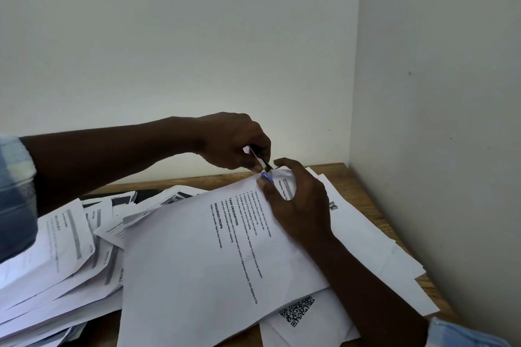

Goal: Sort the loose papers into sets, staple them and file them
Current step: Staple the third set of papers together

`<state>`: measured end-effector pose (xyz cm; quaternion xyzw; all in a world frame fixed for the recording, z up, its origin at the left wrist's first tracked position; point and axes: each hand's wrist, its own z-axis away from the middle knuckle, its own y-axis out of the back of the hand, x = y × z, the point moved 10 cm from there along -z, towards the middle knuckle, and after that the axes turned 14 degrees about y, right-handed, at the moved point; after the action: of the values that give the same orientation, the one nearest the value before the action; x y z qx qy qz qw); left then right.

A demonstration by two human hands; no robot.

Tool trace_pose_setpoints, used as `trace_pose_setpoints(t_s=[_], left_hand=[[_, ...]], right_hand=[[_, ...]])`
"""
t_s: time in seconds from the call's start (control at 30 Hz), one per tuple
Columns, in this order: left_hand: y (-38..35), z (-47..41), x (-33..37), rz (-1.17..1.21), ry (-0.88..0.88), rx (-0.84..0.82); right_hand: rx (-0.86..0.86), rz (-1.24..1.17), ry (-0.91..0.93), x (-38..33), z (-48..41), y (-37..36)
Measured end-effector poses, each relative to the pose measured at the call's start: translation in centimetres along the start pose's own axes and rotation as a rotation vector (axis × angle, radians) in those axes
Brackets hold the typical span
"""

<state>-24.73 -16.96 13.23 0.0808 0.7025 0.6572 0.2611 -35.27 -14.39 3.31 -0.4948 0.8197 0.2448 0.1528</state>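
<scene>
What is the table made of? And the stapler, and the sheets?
The table looks like wood: brown, matt, with faint grain. The stapler seems part black plastic, part shiny metal, with a blue tip, though it is mostly hidden. The sheets are thin white printed paper; they bend and overlap.

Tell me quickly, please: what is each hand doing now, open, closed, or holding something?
The left hand is closed around the stapler, at the corner of the paper set.
The right hand pinches that paper set near the same corner.
</scene>
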Motion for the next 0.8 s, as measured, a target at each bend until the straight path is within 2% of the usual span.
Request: trace_pose_setpoints(t_s=[0.2, 0.33, 0.5, 0.8], left_hand=[[-1.4, 0.3, -0.1, 0.017, -0.031, 0.084], [-3.2, -0.5, -2.7, 0.156, 0.011, -0.034], [-5.2, -2.0, -8.5, 0.305, 0.182, 0.017], [-15.2, -5.2, -12.2, 0.197, 0.444, -0.03]], right_hand=[[-0.058, -0.046, -0.037, 0.6, 0.1, -1.1], [-0.128, -0.034, -0.132, 1.8, 0.5, -1.6], [-0.112, -0.025, -0.188, 3.1, 0.8, -1.7], [-0.134, 0.031, -0.136, 2.6, 0.6, -1.8]])
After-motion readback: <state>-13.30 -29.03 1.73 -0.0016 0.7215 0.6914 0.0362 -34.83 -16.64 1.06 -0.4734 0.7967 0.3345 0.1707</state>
